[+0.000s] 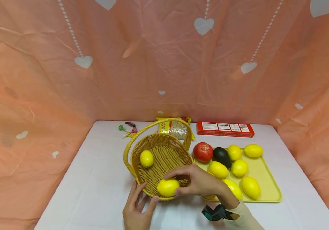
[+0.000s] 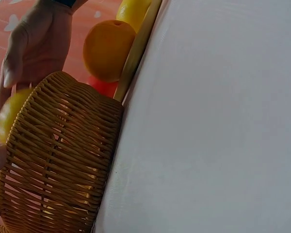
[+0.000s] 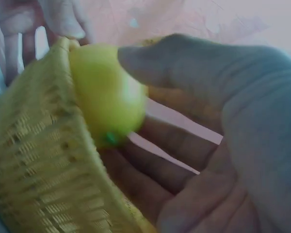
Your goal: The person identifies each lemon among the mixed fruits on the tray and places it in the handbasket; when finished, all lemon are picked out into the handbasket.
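Observation:
My right hand (image 1: 200, 180) holds a yellow lemon (image 1: 168, 187) between thumb and fingers, at the near rim of a round wicker basket (image 1: 167, 153). In the right wrist view the thumb lies on top of the lemon (image 3: 104, 97) and the other fingers spread beneath it. My left hand (image 1: 139, 209) touches the basket's near-left rim, fingers spread and fingertips on the rim. Inside the basket, toward its left side, lies another lemon (image 1: 146, 159). The basket's arched handle (image 1: 150, 125) stands up over its far side.
Right of the basket, a yellow tray (image 1: 269, 188) bears several lemons (image 1: 250, 187), a dark avocado (image 1: 221, 157) and a red pomegranate-like fruit (image 1: 203, 152). An orange (image 2: 108, 51) shows in the left wrist view. Behind are lollipops (image 1: 134, 130), a snack bag (image 1: 178, 129) and a red box (image 1: 224, 129).

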Motion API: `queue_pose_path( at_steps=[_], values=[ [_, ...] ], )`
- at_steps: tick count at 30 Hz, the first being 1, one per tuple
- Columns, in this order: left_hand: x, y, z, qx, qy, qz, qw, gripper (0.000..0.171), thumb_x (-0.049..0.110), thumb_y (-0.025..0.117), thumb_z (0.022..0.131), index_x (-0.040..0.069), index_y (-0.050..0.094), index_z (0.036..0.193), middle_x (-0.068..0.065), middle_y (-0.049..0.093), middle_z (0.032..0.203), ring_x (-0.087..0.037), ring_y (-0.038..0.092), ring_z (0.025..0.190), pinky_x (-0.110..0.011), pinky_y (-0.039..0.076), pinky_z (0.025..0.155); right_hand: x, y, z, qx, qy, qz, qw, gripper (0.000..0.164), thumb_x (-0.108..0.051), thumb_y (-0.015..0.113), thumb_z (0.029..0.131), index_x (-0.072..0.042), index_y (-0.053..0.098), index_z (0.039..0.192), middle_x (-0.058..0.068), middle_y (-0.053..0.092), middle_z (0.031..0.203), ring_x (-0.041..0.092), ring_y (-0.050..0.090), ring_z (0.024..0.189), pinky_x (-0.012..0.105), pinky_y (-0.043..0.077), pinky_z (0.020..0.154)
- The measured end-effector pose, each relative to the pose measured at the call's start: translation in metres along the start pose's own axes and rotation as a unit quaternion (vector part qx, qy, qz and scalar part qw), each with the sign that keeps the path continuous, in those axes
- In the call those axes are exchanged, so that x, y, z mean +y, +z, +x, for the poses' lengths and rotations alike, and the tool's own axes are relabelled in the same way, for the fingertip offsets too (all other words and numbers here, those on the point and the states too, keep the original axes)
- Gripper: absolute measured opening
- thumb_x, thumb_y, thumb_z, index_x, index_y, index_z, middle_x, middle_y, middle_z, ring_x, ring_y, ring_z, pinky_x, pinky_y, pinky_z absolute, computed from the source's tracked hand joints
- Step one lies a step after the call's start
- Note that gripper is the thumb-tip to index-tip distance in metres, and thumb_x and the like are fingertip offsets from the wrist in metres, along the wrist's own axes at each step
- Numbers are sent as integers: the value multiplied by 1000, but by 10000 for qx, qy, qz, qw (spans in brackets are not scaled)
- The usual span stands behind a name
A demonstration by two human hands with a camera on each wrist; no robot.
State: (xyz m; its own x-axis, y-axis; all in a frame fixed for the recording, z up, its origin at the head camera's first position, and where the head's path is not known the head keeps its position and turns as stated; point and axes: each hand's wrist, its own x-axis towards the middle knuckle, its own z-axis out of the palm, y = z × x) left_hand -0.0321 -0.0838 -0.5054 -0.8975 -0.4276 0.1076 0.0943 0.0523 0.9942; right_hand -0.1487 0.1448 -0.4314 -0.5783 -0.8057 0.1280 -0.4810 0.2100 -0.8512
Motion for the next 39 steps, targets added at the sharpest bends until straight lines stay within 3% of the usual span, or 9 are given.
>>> queue_pose_path(
  at_steps=[5, 11, 13, 18, 21, 27, 32, 35, 39],
  values=[
    [-1, -1, 1, -32, -24, -107, 9999, 57, -8, 89, 86, -4, 70, 140, -28, 39, 170, -47, 50, 146, -19, 61, 99, 0, -25, -15, 384, 87, 369, 9985, 43, -9, 81, 99, -7, 72, 141, 10, 75, 141, 21, 73, 126, 48, 62, 111],
    [-1, 1, 1, -3, -31, -147, 9999, 59, -9, 89, 85, -5, 70, 140, -28, 40, 169, -46, 49, 147, -17, 60, 98, 18, -80, -63, 1280, 184, 388, 9908, 43, 2, 76, 100, 4, 68, 142, 24, 72, 140, 18, 73, 128, 28, 61, 110],
    [-2, 1, 1, 29, -35, -134, 9999, 58, -10, 89, 84, -5, 70, 139, -28, 41, 169, -46, 49, 146, -17, 60, 98, 27, -99, -85, 1654, 313, 364, 9851, 43, 6, 72, 101, 6, 67, 143, 20, 73, 141, 16, 72, 129, 24, 60, 109],
    [-3, 1, 0, 91, -12, -105, 9999, 57, -9, 90, 84, -3, 71, 138, -27, 43, 168, -45, 51, 145, -17, 61, 97, 52, -128, -140, 2716, 660, 307, 9596, 43, 12, 66, 102, 11, 62, 145, -2, 77, 138, 9, 74, 123, 18, 62, 101],
    [-2, 0, 0, 75, 2, -88, 9999, 57, -7, 90, 85, -2, 72, 138, -25, 45, 168, -45, 51, 145, -17, 61, 97, 65, -135, -168, 3288, 748, 552, 9398, 43, 14, 63, 103, 13, 60, 146, -4, 78, 135, 6, 75, 119, 15, 61, 98],
    [-2, -2, 0, 138, 45, 25, 9999, 56, -6, 91, 85, 0, 73, 138, -24, 47, 167, -45, 53, 144, -18, 62, 96, 87, -139, -193, 4270, 856, 693, 8975, 43, 9, 67, 103, 12, 62, 146, -11, 80, 128, 0, 73, 118, 8, 57, 98],
    [-1, 0, 0, 122, 9, -30, 9999, 56, -8, 89, 85, -2, 72, 138, -25, 45, 167, -44, 52, 145, -17, 61, 96, 101, -144, -189, 4509, 1148, 673, 8826, 50, 3, 71, 104, 8, 59, 152, -23, 74, 132, -8, 68, 120, 3, 53, 98],
    [-1, 0, 0, 98, 5, -40, 9999, 56, -8, 89, 85, -2, 72, 138, -25, 46, 167, -28, 58, 143, -17, 61, 96, 104, -145, -189, 4383, 1860, 242, 8791, 56, -10, 74, 106, 2, 56, 157, -28, 67, 136, -14, 61, 120, -1, 50, 97],
    [-3, 0, 1, 43, -21, -83, 10000, 56, -7, 90, 85, -1, 72, 138, -24, 46, 167, 1, 58, 135, -17, 61, 97, 106, -144, -192, 3902, 2816, -611, 8745, 59, -26, 73, 108, -1, 56, 158, -7, 65, 145, -17, 52, 113, -2, 50, 90]
  ],
)
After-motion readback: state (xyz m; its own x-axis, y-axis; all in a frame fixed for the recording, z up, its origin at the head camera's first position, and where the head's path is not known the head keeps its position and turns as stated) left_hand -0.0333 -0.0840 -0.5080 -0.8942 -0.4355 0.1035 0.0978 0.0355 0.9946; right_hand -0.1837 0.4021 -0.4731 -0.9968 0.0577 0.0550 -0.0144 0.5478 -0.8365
